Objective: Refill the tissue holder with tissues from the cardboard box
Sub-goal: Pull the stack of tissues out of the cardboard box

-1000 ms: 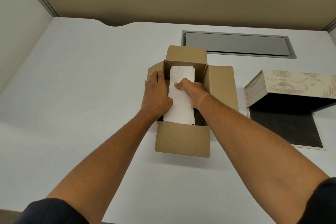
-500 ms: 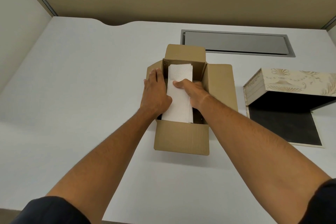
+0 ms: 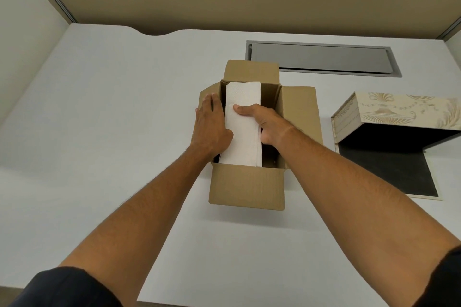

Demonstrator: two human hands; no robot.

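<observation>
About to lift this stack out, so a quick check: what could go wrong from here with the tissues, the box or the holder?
1. The white folded tissue stack is pinched only at its sides by the left hand and right hand; loose sheets may sag or drop.
2. The brown cardboard box fits the stack closely, so it may rise along with it.
3. The cream patterned tissue holder sits off to the right, so the stack must be carried over its flap.

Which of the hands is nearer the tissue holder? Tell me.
Right. The right hand grips the tissues in the cardboard box, beside the tissue holder; the left hand is farther.
</observation>
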